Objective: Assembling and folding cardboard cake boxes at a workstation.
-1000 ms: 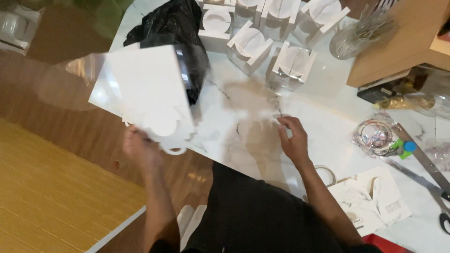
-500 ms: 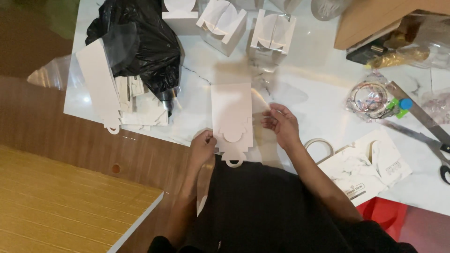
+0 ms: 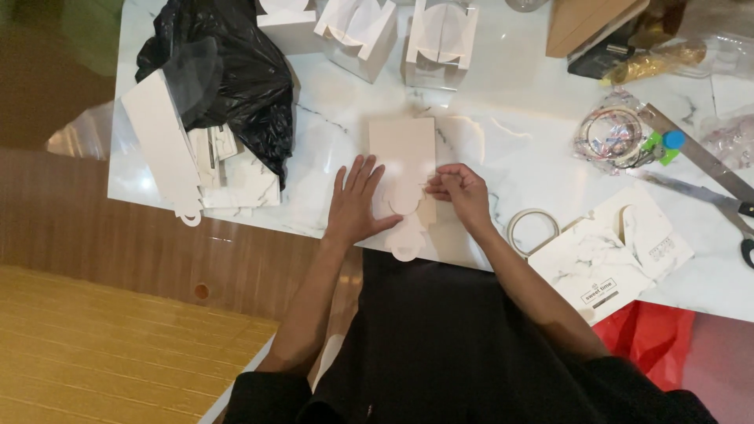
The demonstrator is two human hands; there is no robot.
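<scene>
Two hands work a flat white card (image 3: 402,161) at the near edge of the marble table (image 3: 518,149). The card lies with its long axis running from the near edge toward the far edge; its rounded tab end points at the person and hangs just over the near edge.

The left hand (image 3: 356,206) lies flat and open on the card's near left part, fingers spread and pointing away. The right hand (image 3: 458,191) is curled, its fingertips pinched together on the card's right edge near the rounded cutout. The two hands are close, with the card's middle between them.

Right of the right hand, a tape roll (image 3: 534,230) lies close to the near edge, and a marbled flat box (image 3: 609,255) sits just beside it, reaching the edge. Left of the left hand there is a bare stretch of table, then a stack of white sheets (image 3: 224,177) near the left edge with a long white strip (image 3: 162,145) laid across it.

Beyond the card the surface is open up to the folded white boxes (image 3: 393,27) along the far edge. A black bag (image 3: 236,78) fills the far left corner. A ruler (image 3: 695,149) and a clear packet of small bits (image 3: 616,137) lie toward the right edge.
</scene>
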